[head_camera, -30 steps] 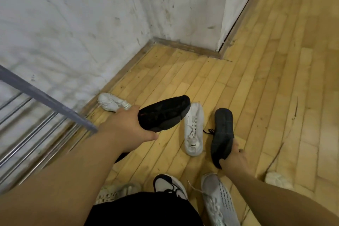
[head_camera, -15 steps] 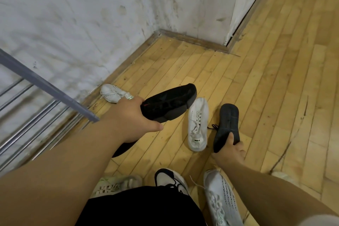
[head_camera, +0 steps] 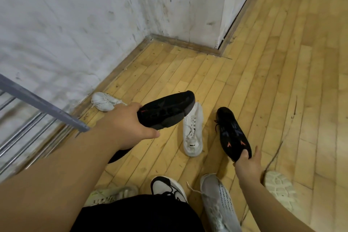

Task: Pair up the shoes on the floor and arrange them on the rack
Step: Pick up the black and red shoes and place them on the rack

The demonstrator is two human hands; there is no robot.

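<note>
Head view: left hand (head_camera: pixel 124 126) curls round black shoe (head_camera: pixel 165 113), right hand (head_camera: pixel 248 165) pinches mate (head_camera: pixel 233 133); pair matched, rack (head_camera: pixel 47 107) placement pending, white shoes (head_camera: pixel 193 132) wait.

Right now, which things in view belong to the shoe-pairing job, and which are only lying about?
Job: black shoe in the left grip; second black shoe in the right grip; middle white shoe; white shoe by the wall; grey shoe; pale-soled shoe; rack.
Just lying about: wall; wooden floor; skirting board.
</note>
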